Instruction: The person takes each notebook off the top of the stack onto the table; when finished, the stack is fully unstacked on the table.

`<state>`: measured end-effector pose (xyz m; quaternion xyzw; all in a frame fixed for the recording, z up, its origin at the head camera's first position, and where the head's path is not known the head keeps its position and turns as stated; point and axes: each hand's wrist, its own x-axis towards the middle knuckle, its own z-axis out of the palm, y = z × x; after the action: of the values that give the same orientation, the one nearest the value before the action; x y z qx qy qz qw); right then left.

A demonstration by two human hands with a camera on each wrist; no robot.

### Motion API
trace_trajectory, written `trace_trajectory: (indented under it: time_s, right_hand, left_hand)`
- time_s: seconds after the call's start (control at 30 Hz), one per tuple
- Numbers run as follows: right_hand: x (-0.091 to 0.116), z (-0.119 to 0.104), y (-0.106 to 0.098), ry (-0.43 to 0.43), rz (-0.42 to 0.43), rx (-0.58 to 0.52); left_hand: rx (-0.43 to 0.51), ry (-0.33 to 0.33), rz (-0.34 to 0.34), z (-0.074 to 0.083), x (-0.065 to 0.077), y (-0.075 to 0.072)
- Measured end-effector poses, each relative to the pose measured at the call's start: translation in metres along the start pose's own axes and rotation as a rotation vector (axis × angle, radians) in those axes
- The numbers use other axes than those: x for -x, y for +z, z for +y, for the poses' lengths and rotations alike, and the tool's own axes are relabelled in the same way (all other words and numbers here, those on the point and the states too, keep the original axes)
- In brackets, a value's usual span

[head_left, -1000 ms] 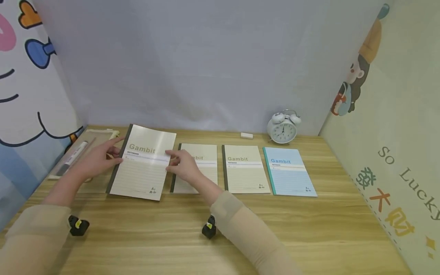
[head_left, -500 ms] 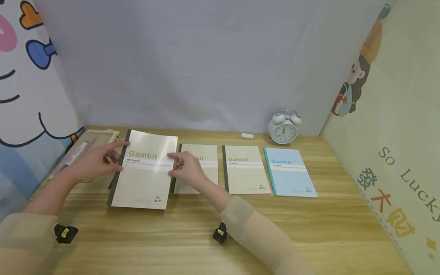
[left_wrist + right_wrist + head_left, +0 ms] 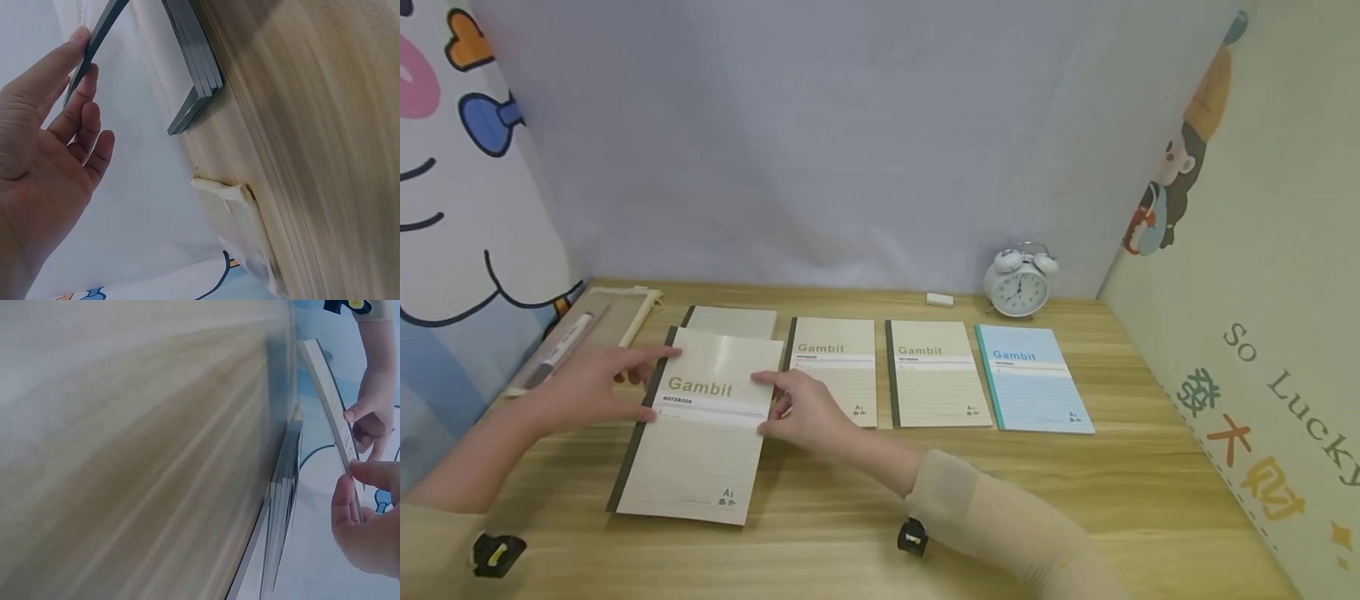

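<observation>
A cream Gambit notebook [image 3: 700, 458] with a dark spine is held tilted above the table. My left hand [image 3: 587, 387] pinches its spine side, thumb and fingers on either face in the left wrist view. My right hand [image 3: 808, 408] pinches the opposite edge; in the right wrist view the notebook [image 3: 328, 394] hangs well off the tabletop. Behind it lies another cream notebook [image 3: 733, 319], partly covered. The left wrist view shows several dark spines stacked [image 3: 199, 56] there. To the right, two cream notebooks [image 3: 832, 333] [image 3: 936, 387] and a blue notebook [image 3: 1037, 387] lie in a row.
At the left back lies a see-through zip pouch [image 3: 617, 312] with a marker [image 3: 568, 340] in it. A white eraser [image 3: 939, 299] and a white alarm clock [image 3: 1019, 283] are along the back. Patterned cloth walls bound the wooden table [image 3: 1112, 517] on three sides.
Both hands have drawn the cream notebook towards the front and slightly left, off the pile. The cream notebook beneath it and the left of the row now show more. The other notebooks stayed put.
</observation>
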<state>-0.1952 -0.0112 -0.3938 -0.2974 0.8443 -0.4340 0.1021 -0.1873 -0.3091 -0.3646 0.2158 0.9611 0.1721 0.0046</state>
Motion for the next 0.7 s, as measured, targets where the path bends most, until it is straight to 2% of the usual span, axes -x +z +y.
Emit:
trace_trajectory:
  time_s: [0.1,0.23,0.33,0.5,0.7]
  right_hand:
    - [0.003,0.000,0.003,-0.051,-0.021,0.117]
    - [0.006,0.001,0.011,-0.080,-0.068,0.214]
    - [0.011,0.003,0.018,-0.082,-0.116,0.247]
    - [0.019,0.005,0.029,-0.077,-0.166,0.303]
    - [0.026,0.005,0.045,-0.099,-0.216,0.390]
  left_hand:
    - [0.005,-0.022,-0.046,0.000,0.005,0.000]
    - [0.073,-0.028,-0.140,-0.002,0.013,0.000]
    - [0.168,-0.004,-0.230,-0.005,0.018,0.003]
    - [0.291,0.059,-0.339,-0.013,0.026,0.012]
    - [0.437,0.073,-0.422,-0.021,0.038,0.023]
